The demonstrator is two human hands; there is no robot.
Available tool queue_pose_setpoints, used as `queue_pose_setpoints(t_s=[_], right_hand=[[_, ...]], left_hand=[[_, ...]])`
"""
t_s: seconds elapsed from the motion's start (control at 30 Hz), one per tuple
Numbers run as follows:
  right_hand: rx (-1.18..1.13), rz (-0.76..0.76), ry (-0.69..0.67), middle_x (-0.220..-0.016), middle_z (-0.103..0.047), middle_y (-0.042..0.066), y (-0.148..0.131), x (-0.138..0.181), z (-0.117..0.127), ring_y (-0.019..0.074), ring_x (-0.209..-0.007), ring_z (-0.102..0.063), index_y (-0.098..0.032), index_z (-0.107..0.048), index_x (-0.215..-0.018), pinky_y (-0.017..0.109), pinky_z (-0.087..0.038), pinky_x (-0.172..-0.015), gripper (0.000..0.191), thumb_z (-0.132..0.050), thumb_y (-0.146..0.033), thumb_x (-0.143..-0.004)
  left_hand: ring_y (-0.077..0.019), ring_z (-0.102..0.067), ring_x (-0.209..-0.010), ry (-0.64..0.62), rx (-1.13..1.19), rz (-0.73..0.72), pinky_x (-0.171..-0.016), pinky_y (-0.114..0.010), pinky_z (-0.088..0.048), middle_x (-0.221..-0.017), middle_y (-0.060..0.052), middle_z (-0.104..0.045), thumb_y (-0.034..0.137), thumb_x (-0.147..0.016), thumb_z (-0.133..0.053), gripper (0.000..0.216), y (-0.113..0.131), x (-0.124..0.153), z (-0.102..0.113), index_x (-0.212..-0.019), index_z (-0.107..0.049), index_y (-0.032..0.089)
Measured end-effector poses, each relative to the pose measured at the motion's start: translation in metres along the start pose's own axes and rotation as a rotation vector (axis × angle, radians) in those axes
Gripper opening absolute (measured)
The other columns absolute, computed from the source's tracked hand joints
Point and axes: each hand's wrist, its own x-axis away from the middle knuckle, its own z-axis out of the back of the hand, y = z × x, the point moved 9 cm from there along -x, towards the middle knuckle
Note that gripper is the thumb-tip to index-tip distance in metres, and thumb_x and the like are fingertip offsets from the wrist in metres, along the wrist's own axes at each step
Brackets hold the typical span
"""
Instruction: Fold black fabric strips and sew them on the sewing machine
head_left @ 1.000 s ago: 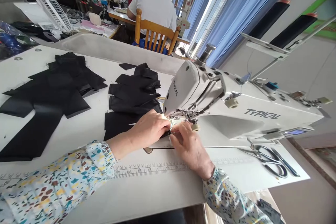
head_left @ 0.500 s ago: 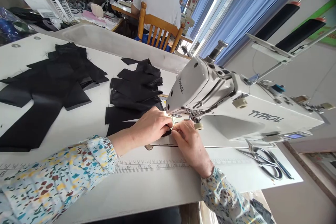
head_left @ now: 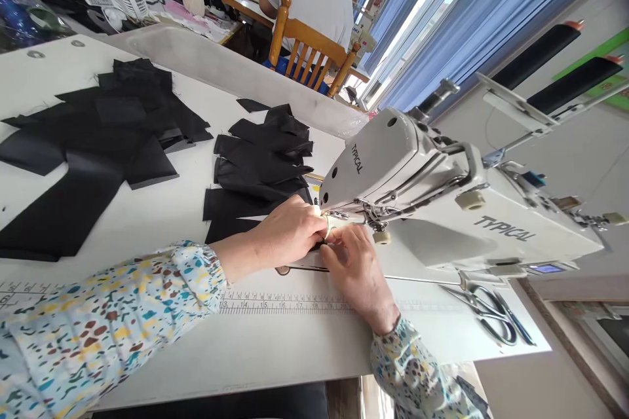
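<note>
The left hand (head_left: 287, 232) and right hand (head_left: 356, 278) close together at a sewing machine (head_left: 388, 167) on a bench (head_left: 275, 353), fingers pinching a scrap of black cloth (head_left: 320, 246) by the needle. Positioning appears in hand, seemingly calling for the cloth to be squared under the foot.

Long left sleeve (head_left: 113, 321) and right sleeve (head_left: 410, 366) in pale fabric, scattered with flecks of blue, teal, mustard and rust-brown. Gathered elastic cuffs (head_left: 206, 268) at the wrists. Bare left hand (head_left: 287, 232) and right hand (head_left: 356, 278).
</note>
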Motion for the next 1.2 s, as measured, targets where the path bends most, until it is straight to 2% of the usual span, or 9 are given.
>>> queue_pose_setpoints(t_s=[0.23, 0.6, 0.77, 0.93, 1.2], right_hand=[[-0.021, 0.002, 0.013, -0.083, -0.06, 0.003, 0.0, -0.001, 0.0, 0.0225, -0.084, -0.055, -0.024, -0.057, -0.083, 0.038, -0.046, -0.079, 0.012, -0.056, -0.013, -0.088], [-0.074, 0.014, -0.017, -0.086, -0.061, 0.004, -0.001, -0.001, 0.0, 0.0229, -0.088, -0.055, -0.024, -0.059, -0.085, 0.039, -0.045, -0.082, 0.014, -0.052, -0.016, -0.094], [-0.05, 0.001, -0.047, -0.088, -0.061, 0.004, -0.004, -0.002, -0.001, 0.0236, -0.091, -0.057, -0.025, -0.059, -0.087, 0.04, -0.046, -0.085, 0.014, -0.05, -0.019, -0.097], [0.03, -0.007, -0.017, -0.084, -0.06, 0.003, -0.002, -0.003, -0.003, 0.0235, -0.085, -0.058, -0.025, -0.055, -0.083, 0.04, -0.047, -0.082, 0.011, -0.057, -0.021, -0.093], [0.043, 0.029, -0.013, -0.088, -0.06, 0.004, -0.001, -0.001, -0.003, 0.0236, -0.086, -0.059, -0.025, -0.056, -0.085, 0.038, -0.048, -0.08, 0.012, -0.054, -0.017, -0.094]], left_hand=[[-0.0202, -0.058, -0.083, 0.015, 0.011, -0.007, -0.086, -0.036, -0.043, -0.081, -0.003, -0.065, 0.011, -0.095, -0.06, 0.019, 0.001, 0.001, 0.0, -0.083, -0.072, 0.019], [-0.0206, -0.061, -0.087, 0.007, 0.072, 0.055, -0.088, -0.036, -0.047, -0.084, -0.002, -0.069, 0.011, -0.089, -0.066, 0.017, -0.011, -0.002, -0.006, -0.082, -0.075, 0.022], [-0.0197, -0.06, -0.084, 0.009, 0.086, 0.058, -0.089, -0.037, -0.047, -0.08, -0.001, -0.067, 0.011, -0.089, -0.066, 0.017, -0.011, -0.002, -0.008, -0.08, -0.075, 0.022], [-0.0204, -0.061, -0.085, 0.005, 0.079, 0.055, -0.09, -0.038, -0.047, -0.082, -0.002, -0.068, 0.009, -0.088, -0.064, 0.018, -0.01, -0.002, -0.006, -0.078, -0.074, 0.02], [-0.0195, -0.064, -0.088, -0.014, 0.091, 0.053, -0.092, -0.037, -0.047, -0.09, -0.001, -0.071, 0.006, -0.087, -0.06, 0.021, -0.008, 0.0, -0.004, -0.087, -0.075, 0.021]])
